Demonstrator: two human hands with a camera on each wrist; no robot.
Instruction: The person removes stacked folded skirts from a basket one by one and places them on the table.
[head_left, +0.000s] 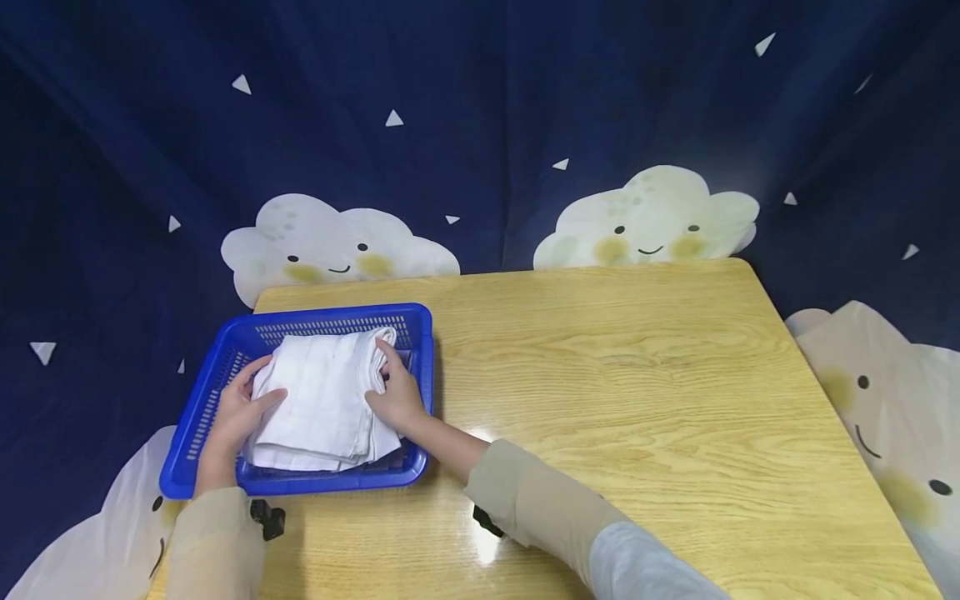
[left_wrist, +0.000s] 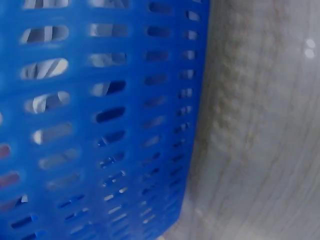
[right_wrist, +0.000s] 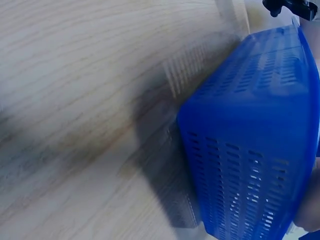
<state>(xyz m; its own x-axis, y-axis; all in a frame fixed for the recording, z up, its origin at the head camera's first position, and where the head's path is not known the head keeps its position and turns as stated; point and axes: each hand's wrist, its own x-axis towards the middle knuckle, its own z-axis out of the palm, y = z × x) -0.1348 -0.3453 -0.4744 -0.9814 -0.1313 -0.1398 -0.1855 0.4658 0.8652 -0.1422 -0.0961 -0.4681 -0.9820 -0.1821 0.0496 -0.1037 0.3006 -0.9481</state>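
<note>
A folded white cloth [head_left: 318, 400] lies in a blue plastic basket [head_left: 300, 317] at the table's left side. The left hand [head_left: 236, 417] grips the cloth's left edge, thumb on top. At the opposite edge, the right hand [head_left: 397, 396] pinches the folded layers near the upper right corner. The left wrist view is mostly filled by the slotted wall of the basket [left_wrist: 80, 85], with bits of white showing through its holes. In the right wrist view the basket [right_wrist: 240, 115] stands at the right, and part of a hand [right_wrist: 309, 200] shows at the frame's edge.
The wooden table [head_left: 615, 375] extends to the right of the basket. Behind it hangs a dark blue curtain [head_left: 480, 100] with smiling clouds and small white triangles. Small black devices [head_left: 267, 518] are at both wrists, below the sleeves.
</note>
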